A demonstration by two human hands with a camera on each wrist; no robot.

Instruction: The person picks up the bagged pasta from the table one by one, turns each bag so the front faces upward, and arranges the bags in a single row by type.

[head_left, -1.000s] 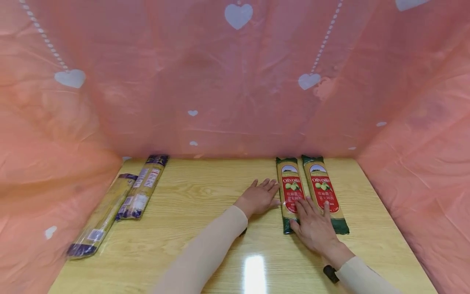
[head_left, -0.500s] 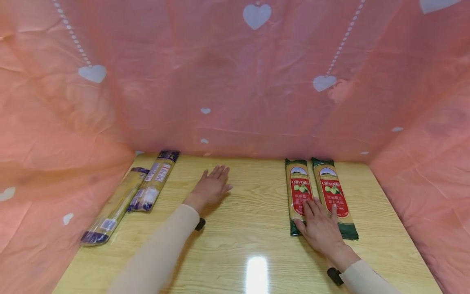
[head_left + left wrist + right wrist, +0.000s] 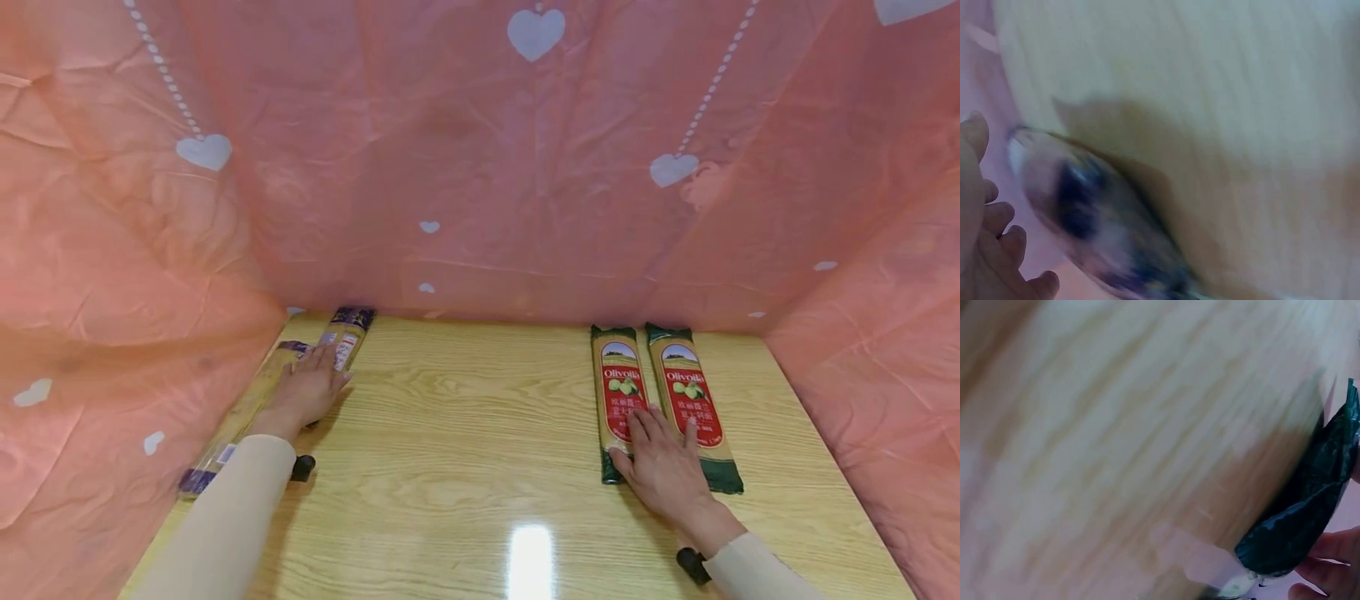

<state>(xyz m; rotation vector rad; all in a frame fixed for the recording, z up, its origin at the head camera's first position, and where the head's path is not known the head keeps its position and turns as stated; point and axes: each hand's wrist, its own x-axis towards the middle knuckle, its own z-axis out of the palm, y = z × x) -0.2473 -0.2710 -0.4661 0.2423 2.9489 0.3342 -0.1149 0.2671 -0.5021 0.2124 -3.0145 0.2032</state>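
Observation:
In the head view my left hand (image 3: 303,392) is over two clear, purple-ended packs of long pasta at the left. It covers the middle of the inner pasta pack (image 3: 351,333) and part of the outer pasta pack (image 3: 255,392); whether it touches them I cannot tell. The left wrist view shows a blurred pack (image 3: 1097,212) beside the fingers (image 3: 1013,244). At the right my right hand (image 3: 663,462) lies with fingers extended across the lower parts of two green-ended Olivoila spaghetti packs, the left spaghetti pack (image 3: 620,375) and the right spaghetti pack (image 3: 684,375).
A light wooden table (image 3: 465,417) carries all the packs, with bare wood between the two pairs. Pink cloth (image 3: 480,167) with white hearts rises at the back and both sides. Dark wrist devices (image 3: 303,468) show below both hands.
My left hand has moved left from beside the Olivoila packs, across the table, to above the purple-ended packs. The right hand stays on the Olivoila packs. The head view has shifted slightly.

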